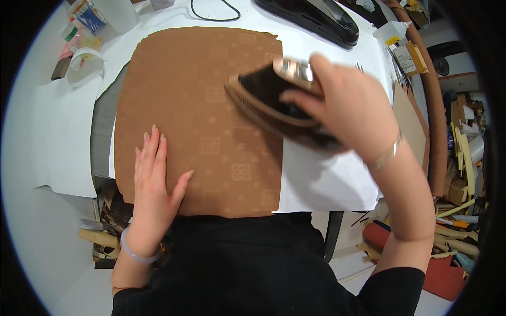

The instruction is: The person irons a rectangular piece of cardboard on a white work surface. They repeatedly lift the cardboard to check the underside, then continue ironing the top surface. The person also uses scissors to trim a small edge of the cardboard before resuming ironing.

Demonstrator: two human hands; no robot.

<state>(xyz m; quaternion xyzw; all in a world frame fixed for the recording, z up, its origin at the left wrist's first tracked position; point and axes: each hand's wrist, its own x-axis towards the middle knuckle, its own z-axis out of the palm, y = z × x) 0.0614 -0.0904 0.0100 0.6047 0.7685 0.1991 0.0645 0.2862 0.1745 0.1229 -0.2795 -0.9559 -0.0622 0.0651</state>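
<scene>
A brown patterned sheet of fabric or leather (174, 89) lies flat on the table, with pale square motifs on its right half. My left hand (156, 174) rests flat on its lower left part, fingers stretched out and thumb apart. In my right hand (350, 100) is a dark clothes iron (271, 97), gripped by its handle. The iron's tip points left over the sheet's upper right part, and its rear is smeared by motion. Its soleplate looks tilted; I cannot tell whether it touches the sheet. White paper (327, 179) shows beyond the sheet's right edge.
At the back stands a long black case (316, 21) beside a dark cable loop (216, 18). Cups and a tape-like white roll (86, 67) sit at the far left. A small cardboard box (410, 59) and a white bottle (392, 31) stand at the right. Shelves of rolled materials lie beyond.
</scene>
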